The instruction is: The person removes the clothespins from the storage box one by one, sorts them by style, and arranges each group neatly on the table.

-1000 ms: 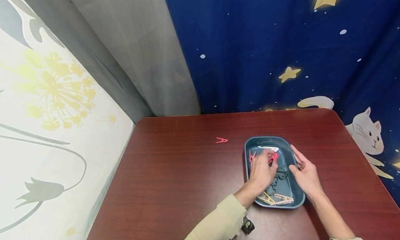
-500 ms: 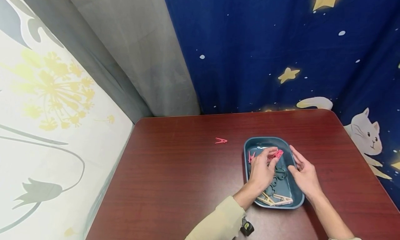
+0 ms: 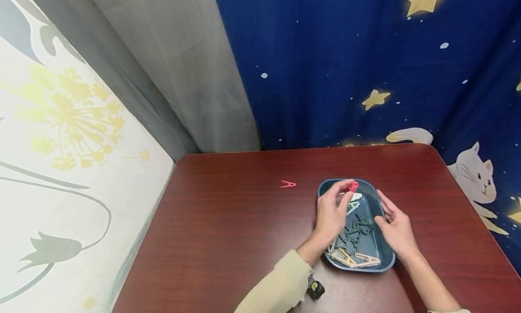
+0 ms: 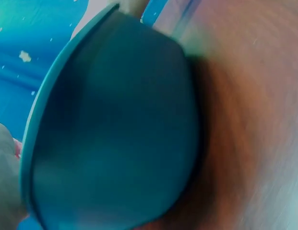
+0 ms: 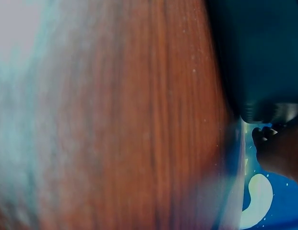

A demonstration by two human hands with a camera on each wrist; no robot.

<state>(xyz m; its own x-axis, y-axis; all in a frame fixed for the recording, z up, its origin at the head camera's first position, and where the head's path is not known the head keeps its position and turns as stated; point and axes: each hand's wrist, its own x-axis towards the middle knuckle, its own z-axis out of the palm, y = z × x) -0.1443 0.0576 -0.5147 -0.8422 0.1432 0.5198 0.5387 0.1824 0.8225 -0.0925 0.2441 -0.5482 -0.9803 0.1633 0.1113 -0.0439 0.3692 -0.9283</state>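
My left hand [image 3: 331,213] is over the blue-grey plastic tray [image 3: 368,245], pinching a pink clothespin [image 3: 353,186] between thumb and fingertips near the tray's far end. With the right hand [image 3: 396,227] I grip the tray's right wall, thumb at the rim and fingers along the outside. Inside lie a white clothespin [image 3: 356,196], a pale green clothespin [image 3: 352,207], several dark green round clips [image 3: 353,235], and cream clothespins [image 3: 367,260] at the near end. The left hand hides part of the tray's left side. Another pink clothespin [image 3: 288,184] lies on the table, left of the tray.
The reddish-brown wooden table [image 3: 228,222] ends at a straight far edge before a dark blue starry curtain [image 3: 325,78] and a grey curtain [image 3: 195,78]. A pale patterned wall [image 3: 81,204] borders it on the left. Both wrist views mostly show the tray's outer wall and table.
My left hand has moved up and left in the head view with the pink clothespin, uncovering the pale green clothespin. The right hand has stayed on the tray.
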